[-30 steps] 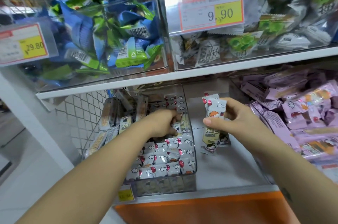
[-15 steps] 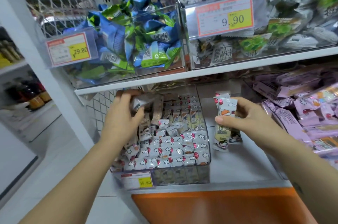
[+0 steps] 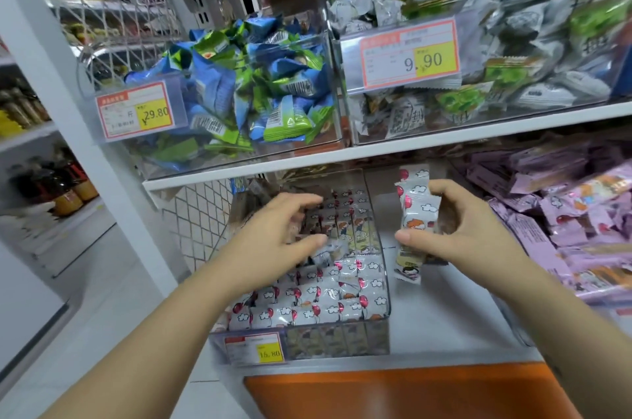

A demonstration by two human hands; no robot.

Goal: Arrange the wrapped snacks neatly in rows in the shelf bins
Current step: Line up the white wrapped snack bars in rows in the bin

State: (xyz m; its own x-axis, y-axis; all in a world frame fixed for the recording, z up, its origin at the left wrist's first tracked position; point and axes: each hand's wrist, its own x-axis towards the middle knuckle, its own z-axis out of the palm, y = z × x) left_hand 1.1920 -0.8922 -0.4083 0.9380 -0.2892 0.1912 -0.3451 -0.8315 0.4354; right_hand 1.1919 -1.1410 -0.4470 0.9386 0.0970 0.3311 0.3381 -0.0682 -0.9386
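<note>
The right hand (image 3: 468, 230) clamps a stack of snacks (image 3: 415, 213) just right of the bin (image 3: 342, 338). The left hand (image 3: 273, 234) hovers over the bin's middle with fingers curved and spread, and blur hides whether it grips anything. Rows (image 3: 307, 299) fill the bin's front half, with one loose snack (image 3: 325, 252) askew just behind them. Probable faults: slick wrappers may slide out of the one-handed pinch and fall beside the bin, and a left hand pressing down may ruffle the laid rows.

Three price tags face out (each red-edged with a yellow patch): the 29.80 tag (image 3: 136, 112), the 9.90 tag (image 3: 410, 56) and the 16.80 tag (image 3: 254, 348). Dark bottles (image 3: 65, 186) stand far left. White mesh (image 3: 198, 217) sits mid-left, and an orange panel (image 3: 393, 391) lies along the bottom.
</note>
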